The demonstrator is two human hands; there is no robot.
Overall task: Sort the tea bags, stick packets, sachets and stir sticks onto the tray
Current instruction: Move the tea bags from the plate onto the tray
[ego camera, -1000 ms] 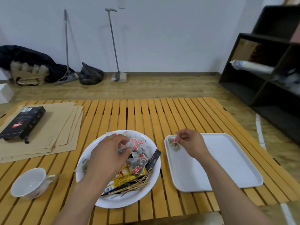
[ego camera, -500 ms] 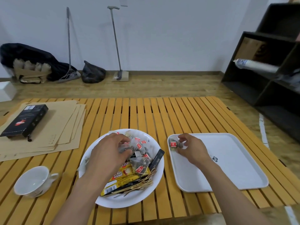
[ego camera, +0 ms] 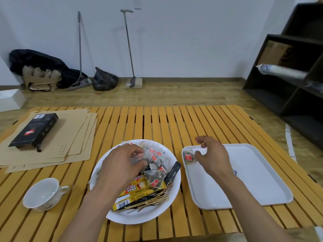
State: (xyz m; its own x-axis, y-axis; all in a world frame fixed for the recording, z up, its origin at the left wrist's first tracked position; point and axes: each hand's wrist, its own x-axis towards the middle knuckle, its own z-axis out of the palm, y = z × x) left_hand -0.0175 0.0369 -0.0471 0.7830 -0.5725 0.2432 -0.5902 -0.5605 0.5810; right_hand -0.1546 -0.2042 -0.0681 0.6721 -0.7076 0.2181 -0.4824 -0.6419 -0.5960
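While right hand (ego camera: 212, 157) hovers over tray (ego camera: 258, 175) far-left corner, fingers curled, pinching tea bag (ego camera: 189, 157) lying there; press bag flat into corner before letting go; left hand (ego camera: 120, 165) fingers curled round tea bags in bowl (ego camera: 145, 213); lift single bag only.

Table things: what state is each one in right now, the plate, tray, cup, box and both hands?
Plate: heaped with tea bags, yellow stick packets, stir sticks.
Tray: nearly bare, one tea bag in its far left corner.
Cup: upright, empty.
Black box: closed, lying on brown paper sheets.
Left hand: fingers curled into the plate's tea bags.
Right hand: fingers curled at the tray's tea bag.
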